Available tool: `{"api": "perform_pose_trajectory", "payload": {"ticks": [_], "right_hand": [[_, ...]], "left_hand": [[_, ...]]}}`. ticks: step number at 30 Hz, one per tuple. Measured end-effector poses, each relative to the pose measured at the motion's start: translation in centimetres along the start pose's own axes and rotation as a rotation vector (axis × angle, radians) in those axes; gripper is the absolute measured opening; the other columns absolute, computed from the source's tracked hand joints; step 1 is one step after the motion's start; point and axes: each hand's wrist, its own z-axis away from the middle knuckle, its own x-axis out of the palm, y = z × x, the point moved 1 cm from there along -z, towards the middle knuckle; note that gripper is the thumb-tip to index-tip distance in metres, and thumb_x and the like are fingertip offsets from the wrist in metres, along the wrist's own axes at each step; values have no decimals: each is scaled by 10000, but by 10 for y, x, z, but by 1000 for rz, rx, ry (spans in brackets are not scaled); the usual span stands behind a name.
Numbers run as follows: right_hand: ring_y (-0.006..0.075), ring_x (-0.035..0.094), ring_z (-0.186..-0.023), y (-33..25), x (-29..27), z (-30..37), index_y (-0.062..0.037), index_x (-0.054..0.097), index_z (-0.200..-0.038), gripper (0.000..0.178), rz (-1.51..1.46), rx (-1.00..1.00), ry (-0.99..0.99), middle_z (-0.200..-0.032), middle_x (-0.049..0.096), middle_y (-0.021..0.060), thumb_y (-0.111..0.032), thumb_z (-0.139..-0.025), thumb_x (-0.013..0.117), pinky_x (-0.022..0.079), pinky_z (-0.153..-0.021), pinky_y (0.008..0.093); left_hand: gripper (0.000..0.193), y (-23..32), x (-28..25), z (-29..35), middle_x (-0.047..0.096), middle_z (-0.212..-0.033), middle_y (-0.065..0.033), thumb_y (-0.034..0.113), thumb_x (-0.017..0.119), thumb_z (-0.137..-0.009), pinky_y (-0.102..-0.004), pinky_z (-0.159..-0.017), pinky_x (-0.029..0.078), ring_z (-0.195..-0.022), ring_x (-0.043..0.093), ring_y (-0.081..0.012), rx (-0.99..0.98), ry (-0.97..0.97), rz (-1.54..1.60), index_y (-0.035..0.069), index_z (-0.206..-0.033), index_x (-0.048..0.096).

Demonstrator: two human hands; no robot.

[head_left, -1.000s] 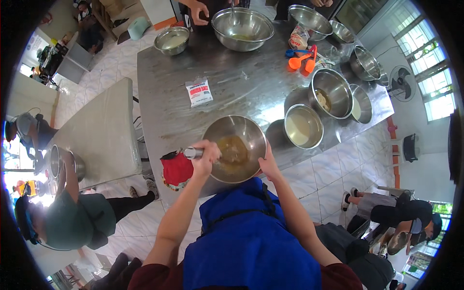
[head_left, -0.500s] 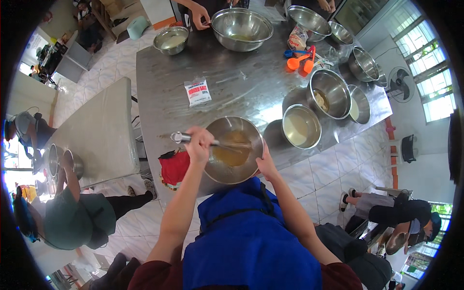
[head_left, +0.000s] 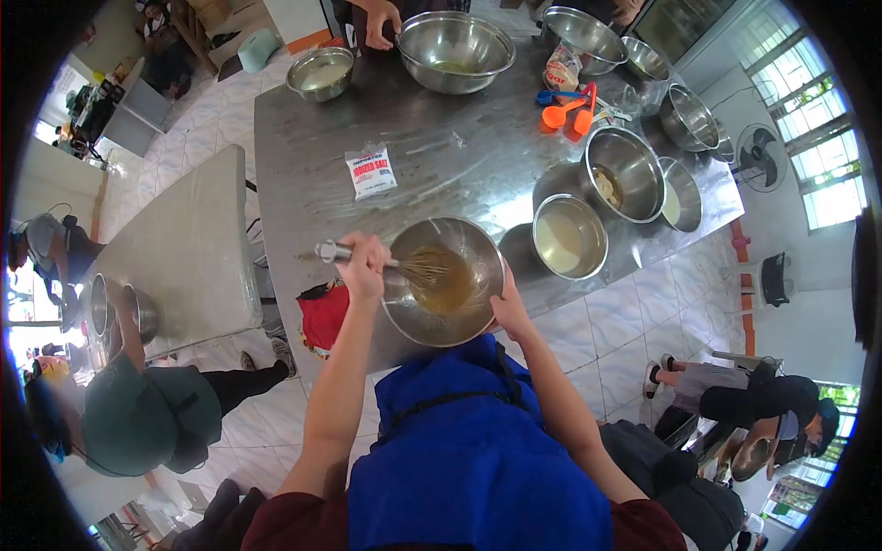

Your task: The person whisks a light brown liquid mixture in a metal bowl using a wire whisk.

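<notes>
- Mixing bowl (head_left: pixel 480 255), steel, at the near edge of the metal table (head_left: pixel 303 156), just in front of the worker's blue apron (head_left: pixel 478 459). Shallow amber liquid (head_left: pixel 452 292) pooled in the bottom.
- Left hand (head_left: pixel 365 264): fingers wrapped round the whisk (head_left: pixel 423 268) at its handle, whose butt end pokes out to the left, beyond the bowl. Wire loops lie inside the bowl, slanting over the liquid; whether they touch the floor of it, cannot tell.
- Right hand (head_left: pixel 508 305): rim pinched on the right side, thumb at the edge, other fingers mostly hidden behind the outer wall.
- Step in hand, as I judge it: beating the liquid, one hand stirring, the other steadying.
- Next stroke calls for a firm rim hold and loops low in the pool; too high a sweep would likely miss such a thin layer.
- Close by: red cloth (head_left: pixel 326 320) left of the bowl; white packet (head_left: pixel 371 174) farther up the table; bowl of pale liquid (head_left: pixel 593 262) to the right, apart from the mixing bowl. Neither hand touches these.
</notes>
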Motion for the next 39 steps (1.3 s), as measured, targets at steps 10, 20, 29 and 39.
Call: {"api": "perform_pose_trajectory", "payload": {"ticks": [10,20,29,39], "right_hand": [[277,352,-1255,1,-4,-5,-125,139,-1444,800,-28,-1,21,-1384,317,174,113,-713,357,365,-991,336],[280,309,-1294,3,-8,0,-80,181,-1430,776,66,-73,51,-1394,329,170,90,-700,379,239,-1063,333],[299,315,-1289,17,-5,7,-138,174,-1440,807,-65,3,42,-1395,327,164,104,-696,374,253,-1060,344],[275,299,-1297,16,6,15,-121,157,-1443,822,-64,-41,8,-1408,307,158,141,-690,358,305,-1036,350]], "left_hand": [[344,-7,8,17,329,-438,8,21,544,-798,-264,-400,240,-364,289,-86,-8,-80,112,104,-542,330],[283,-7,-20,-3,285,-443,13,71,490,-818,-257,-397,242,-368,256,-89,-106,88,52,129,-580,349],[242,-3,-43,-12,302,-469,15,1,508,-777,-277,-375,242,-365,283,-92,-93,126,127,101,-623,351],[290,4,-88,-27,250,-427,19,81,468,-792,-276,-398,227,-349,237,-101,-61,235,151,123,-551,312]]}}
